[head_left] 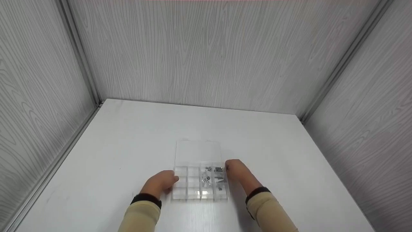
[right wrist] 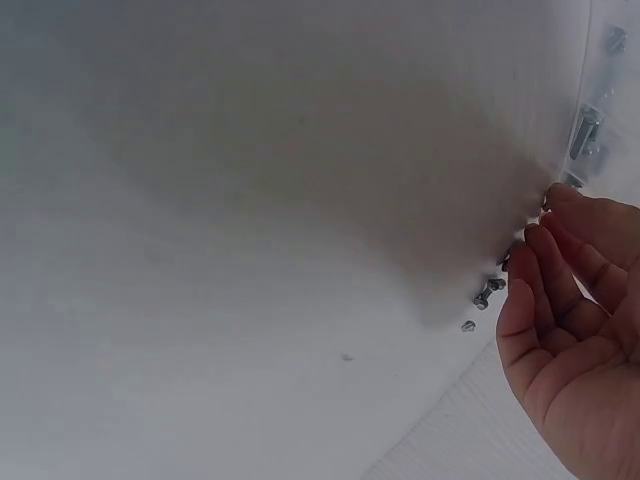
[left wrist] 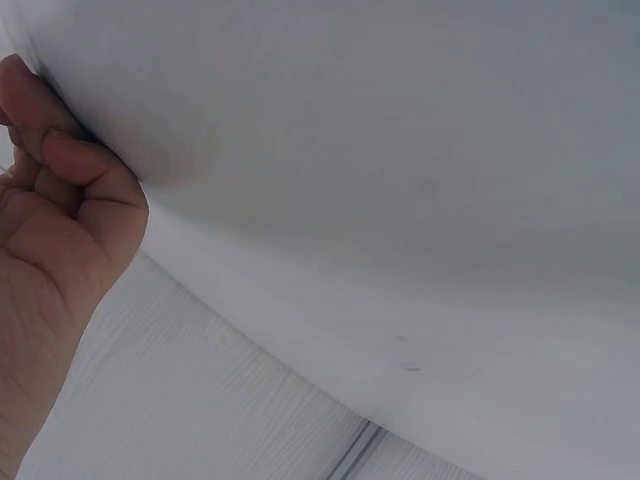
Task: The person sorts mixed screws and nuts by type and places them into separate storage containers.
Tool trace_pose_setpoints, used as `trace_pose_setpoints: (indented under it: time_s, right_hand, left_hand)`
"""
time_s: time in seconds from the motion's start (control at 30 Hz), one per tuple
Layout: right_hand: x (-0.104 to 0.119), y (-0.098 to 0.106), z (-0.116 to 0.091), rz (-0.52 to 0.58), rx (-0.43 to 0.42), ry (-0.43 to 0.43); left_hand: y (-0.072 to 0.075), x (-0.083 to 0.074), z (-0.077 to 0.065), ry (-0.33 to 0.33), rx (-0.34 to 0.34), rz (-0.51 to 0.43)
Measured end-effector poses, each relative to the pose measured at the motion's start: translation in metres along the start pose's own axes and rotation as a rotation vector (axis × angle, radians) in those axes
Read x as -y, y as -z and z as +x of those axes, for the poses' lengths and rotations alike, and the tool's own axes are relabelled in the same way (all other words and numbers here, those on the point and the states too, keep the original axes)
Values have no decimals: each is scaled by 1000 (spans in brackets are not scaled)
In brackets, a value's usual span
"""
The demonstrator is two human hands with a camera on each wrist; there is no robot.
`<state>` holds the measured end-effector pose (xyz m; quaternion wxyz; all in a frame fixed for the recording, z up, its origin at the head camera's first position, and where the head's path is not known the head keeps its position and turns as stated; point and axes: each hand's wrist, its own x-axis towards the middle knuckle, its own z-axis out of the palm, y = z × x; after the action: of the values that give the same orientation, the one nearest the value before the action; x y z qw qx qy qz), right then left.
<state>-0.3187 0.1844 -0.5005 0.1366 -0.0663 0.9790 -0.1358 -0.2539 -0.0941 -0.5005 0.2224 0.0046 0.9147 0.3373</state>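
Note:
A clear plastic compartment box [head_left: 194, 182] lies on the white table with its transparent lid [head_left: 198, 150] folded back flat behind it. Small metal parts [head_left: 206, 178] and bolts [head_left: 219, 169] sit in its two right-hand columns; the left columns look bare. My left hand [head_left: 162, 180] grips the box's left side, thumb over the rim, and its fingers [left wrist: 85, 165] are curled in the left wrist view. At the right wall, my right hand [head_left: 236, 170] holds the box near its back corner. Its fingertips [right wrist: 535, 240] are bent beside several small bolts [right wrist: 488, 292].
The white tabletop [head_left: 128, 129] extends around the box. Pale wood-grain panels [head_left: 199, 54] enclose it at the back and both sides, with grey metal strips [head_left: 77, 54] along the corners.

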Motion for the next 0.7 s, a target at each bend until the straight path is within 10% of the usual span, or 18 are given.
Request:
trace_pose_setpoints:
  time_s: [0.7]
  right_hand:
    - [-5, -3, -7, -120, -2, 12]
  left_hand:
    - [-1, 1, 2, -9, -14, 36]
